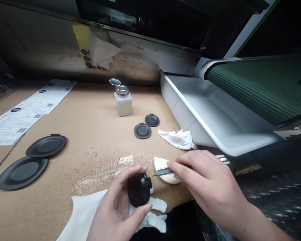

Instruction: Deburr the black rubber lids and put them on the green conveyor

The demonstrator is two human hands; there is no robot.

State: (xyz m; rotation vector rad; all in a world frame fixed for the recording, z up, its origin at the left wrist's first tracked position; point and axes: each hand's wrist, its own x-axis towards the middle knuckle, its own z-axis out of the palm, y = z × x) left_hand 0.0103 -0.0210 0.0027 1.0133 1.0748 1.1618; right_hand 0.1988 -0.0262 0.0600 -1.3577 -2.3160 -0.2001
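Note:
Between the thumb and fingers of my left hand (120, 207) is a glossy black round plastic lid (139, 190), its small tab turned to the right. My right hand (205, 180) grips a utility knife (163, 172), whose blade points left and ends just short of the lid's tab. Under the knife lies a cream-coloured round pad (163, 163) on the cardboard. White cloth (85, 211) lies beneath and behind my left hand. The rest of the knife's handle is hidden inside my right hand.
Matte black lids lie at left (46, 146) and centre (142, 131). A white pump bottle (124, 103) stands behind them, cap flipped up. A crumpled white cloth (178, 138) touches the grey tray (190, 110). Printed sheets (27, 113) lie left; a green conveyor belt (261, 87) runs right.

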